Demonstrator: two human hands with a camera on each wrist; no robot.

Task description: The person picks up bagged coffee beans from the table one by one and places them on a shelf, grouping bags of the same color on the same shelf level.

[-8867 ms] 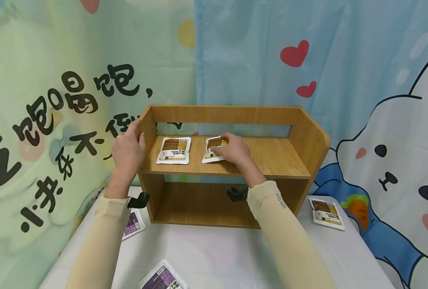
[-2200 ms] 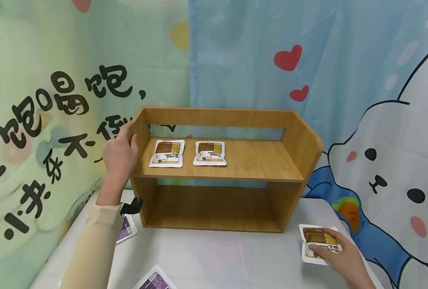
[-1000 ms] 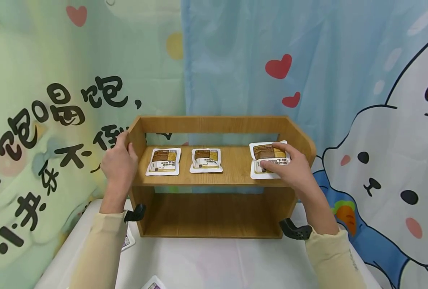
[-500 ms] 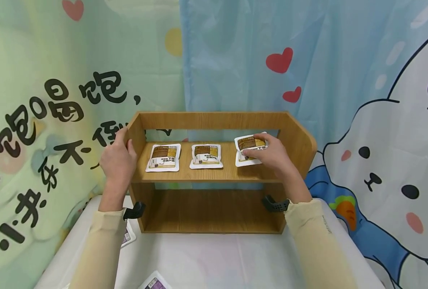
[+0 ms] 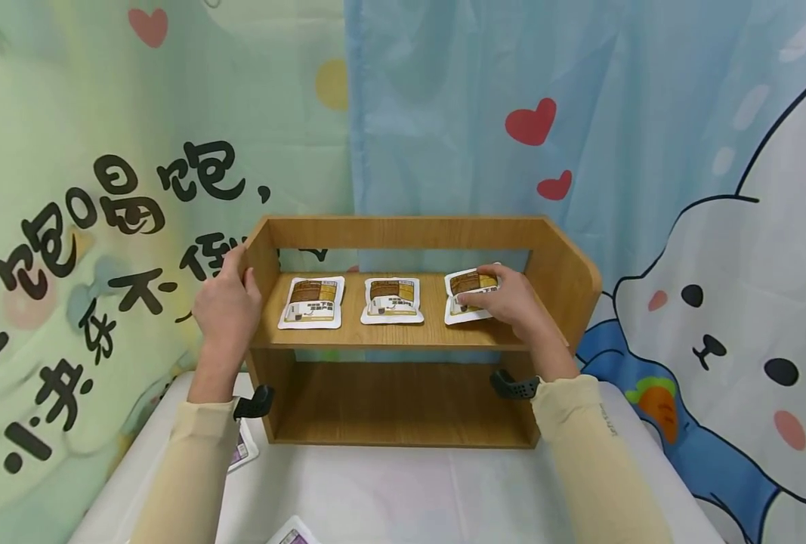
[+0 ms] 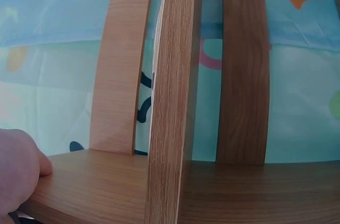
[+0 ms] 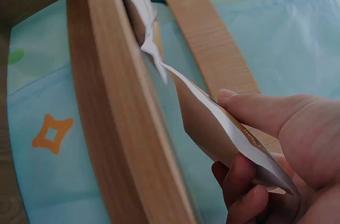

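Note:
A two-tier wooden shelf stands on the white table. My left hand grips the upper edge of its left side panel. Over the right part of the upper board, my right hand pinches a white-edged brown and yellow food pouch by its right side. The right wrist view shows this pouch tilted, thumb on its printed face and curled fingers behind. Two similar pouches lie face up on the upper board, one at the left and one in the middle.
A purple pouch lies on the table beside the shelf's lower left, partly hidden by the left forearm. Another purple pouch shows at the bottom edge. A printed curtain hangs behind the shelf.
The right hand let go of the middle pouch, took another from the table's right side and brought it over the upper board, then slightly lower. The left hand kept its grip.

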